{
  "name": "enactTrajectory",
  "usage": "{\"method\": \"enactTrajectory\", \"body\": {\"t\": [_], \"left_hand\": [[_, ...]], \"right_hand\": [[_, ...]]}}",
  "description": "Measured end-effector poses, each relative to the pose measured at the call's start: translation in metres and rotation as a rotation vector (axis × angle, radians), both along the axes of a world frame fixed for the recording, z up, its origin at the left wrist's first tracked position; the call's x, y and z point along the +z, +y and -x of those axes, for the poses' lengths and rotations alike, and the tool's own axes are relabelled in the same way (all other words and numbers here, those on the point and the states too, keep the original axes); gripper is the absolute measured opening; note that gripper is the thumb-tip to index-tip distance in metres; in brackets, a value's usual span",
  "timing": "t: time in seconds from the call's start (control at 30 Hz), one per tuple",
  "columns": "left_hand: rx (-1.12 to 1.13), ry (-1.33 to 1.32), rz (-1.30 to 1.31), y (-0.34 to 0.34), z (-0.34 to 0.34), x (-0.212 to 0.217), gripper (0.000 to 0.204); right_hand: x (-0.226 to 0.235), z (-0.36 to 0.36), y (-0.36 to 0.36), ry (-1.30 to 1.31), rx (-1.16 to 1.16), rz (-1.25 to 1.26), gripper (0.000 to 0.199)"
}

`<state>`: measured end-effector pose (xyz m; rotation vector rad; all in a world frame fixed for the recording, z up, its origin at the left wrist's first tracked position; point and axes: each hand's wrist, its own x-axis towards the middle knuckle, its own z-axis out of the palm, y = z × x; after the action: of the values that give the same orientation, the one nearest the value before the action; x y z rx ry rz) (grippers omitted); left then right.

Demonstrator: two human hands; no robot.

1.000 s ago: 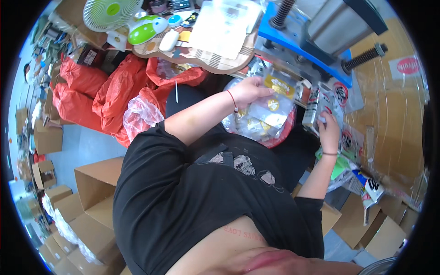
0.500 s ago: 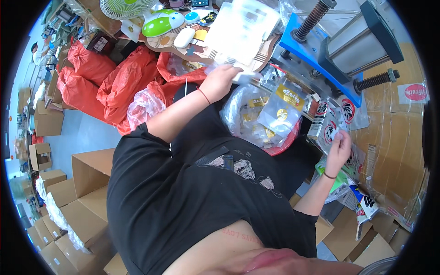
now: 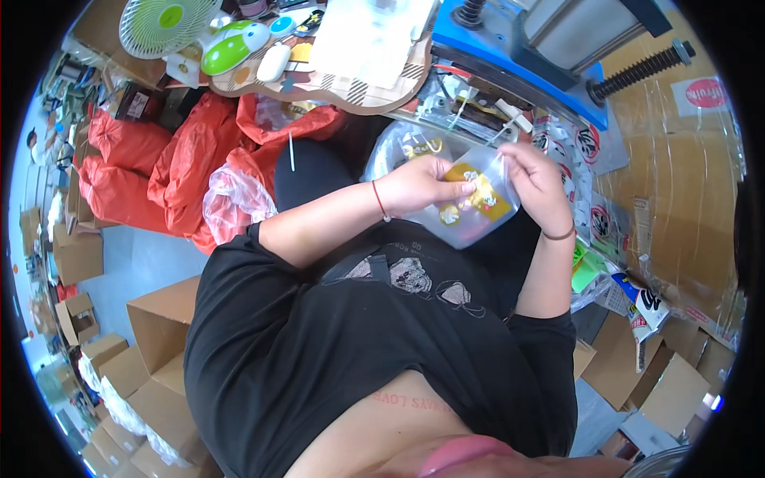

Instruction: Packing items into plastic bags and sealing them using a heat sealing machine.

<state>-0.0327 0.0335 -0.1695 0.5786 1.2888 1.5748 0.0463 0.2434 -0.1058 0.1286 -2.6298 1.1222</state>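
Above my lap I hold a translucent plastic pouch (image 3: 470,229) with a gold printed band. My left hand (image 3: 426,188) grips it from the left, thumb pressed on its printed front. At its upper right edge my right hand (image 3: 540,182) is closed, fingers pinching the rim. Behind the pouch, partly covered by it and my left hand, is a clear plastic bag (image 3: 384,155) with gold-printed pieces inside. Just beyond my hands stands the press (image 3: 510,56) with a blue plate and coil springs.
Beyond my left arm, a wavy-edged board (image 3: 343,97) bears a white mouse (image 3: 274,63), a white sheet-like thing and a green fan (image 3: 170,17). Red sacks (image 3: 191,151) lie at left. Cardboard boxes (image 3: 163,319) stand at lower left; a large carton (image 3: 669,167) is at right.
My left hand has come down from the board's edge to the pouch, which lay on the clear bag. My right hand has moved up and left onto the pouch's rim. The view has shifted.
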Motion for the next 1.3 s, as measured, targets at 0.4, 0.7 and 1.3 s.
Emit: {"method": "enactTrajectory", "body": {"t": [0.4,0.7,1.3], "left_hand": [[-0.152,-0.118,0.061,0.012,-0.013,-0.002,0.027],[-0.250,-0.414,0.079,0.014,-0.011,-0.006,0.032],[0.931,1.437,0.267,-0.014,0.154,-0.032,0.064]], "right_hand": [[0.016,-0.022,0.020,-0.140,-0.028,0.004,0.019],[0.009,-0.024,0.028,-0.044,-0.026,-0.130,0.027],[-0.042,-0.073,0.042,-0.060,-0.270,0.294,0.019]]}}
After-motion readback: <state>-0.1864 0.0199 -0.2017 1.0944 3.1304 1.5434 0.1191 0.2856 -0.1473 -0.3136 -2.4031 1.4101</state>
